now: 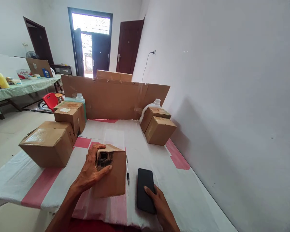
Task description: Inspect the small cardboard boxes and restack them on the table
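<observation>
My left hand (90, 172) grips a small brown cardboard box (113, 175) standing on the white and pink table cover (106, 135), thumb across its front and fingers over its top left edge. The box's upper front is torn, showing a dark patch. My right hand (159, 203) rests on the lower right corner of a black phone (144, 188) lying flat, screen dark, to the right of the box. Its fingers are laid on the phone, not wrapped around it. A pen (127, 170) lies between box and phone.
Larger cardboard boxes (48, 145) sit at the table's left, two smaller ones (159, 129) at the right by the wall. A cardboard sheet (116, 98) stands across the far edge, with a white jug (152, 108) and a bottle (79, 98). Another table (24, 87) and red chair (50, 100) are beyond.
</observation>
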`<state>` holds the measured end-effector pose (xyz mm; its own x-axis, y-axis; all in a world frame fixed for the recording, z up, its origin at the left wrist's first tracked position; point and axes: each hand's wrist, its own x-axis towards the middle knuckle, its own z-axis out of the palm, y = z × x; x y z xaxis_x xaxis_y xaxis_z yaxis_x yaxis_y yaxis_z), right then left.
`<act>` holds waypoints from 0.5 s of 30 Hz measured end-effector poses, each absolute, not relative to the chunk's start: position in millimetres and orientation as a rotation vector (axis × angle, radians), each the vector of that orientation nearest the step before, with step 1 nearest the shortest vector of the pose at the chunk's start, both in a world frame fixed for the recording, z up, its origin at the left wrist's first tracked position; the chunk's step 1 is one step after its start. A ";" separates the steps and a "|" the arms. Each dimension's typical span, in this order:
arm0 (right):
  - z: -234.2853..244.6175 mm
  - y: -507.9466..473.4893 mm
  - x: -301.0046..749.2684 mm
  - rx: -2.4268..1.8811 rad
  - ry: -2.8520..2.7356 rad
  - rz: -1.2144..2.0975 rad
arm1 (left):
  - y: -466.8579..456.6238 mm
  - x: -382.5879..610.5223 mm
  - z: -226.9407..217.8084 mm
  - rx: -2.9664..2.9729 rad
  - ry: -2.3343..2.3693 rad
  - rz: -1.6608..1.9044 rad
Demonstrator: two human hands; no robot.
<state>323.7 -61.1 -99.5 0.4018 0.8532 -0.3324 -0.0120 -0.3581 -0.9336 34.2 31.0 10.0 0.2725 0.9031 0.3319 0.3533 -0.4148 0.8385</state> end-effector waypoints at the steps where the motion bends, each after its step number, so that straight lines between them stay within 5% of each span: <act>1: -97.5 -70.2 323.0 -1.517 -0.566 1.217 | 30.3 34.0 10.3 1.900 1.131 1.102; 7: -48.8 -85.3 309.8 -1.121 -0.016 1.286 | 24.1 38.1 11.9 1.966 1.101 1.113; 15: 75.2 -48.5 228.2 -0.700 -0.218 1.578 | 21.7 42.6 12.0 1.993 1.092 1.168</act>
<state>228.2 -48.5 75.2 0.0210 0.9529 -0.3025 -0.8352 -0.1496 -0.5293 42.6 21.7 12.0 0.2823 0.8641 0.4167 0.3579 -0.4979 0.7900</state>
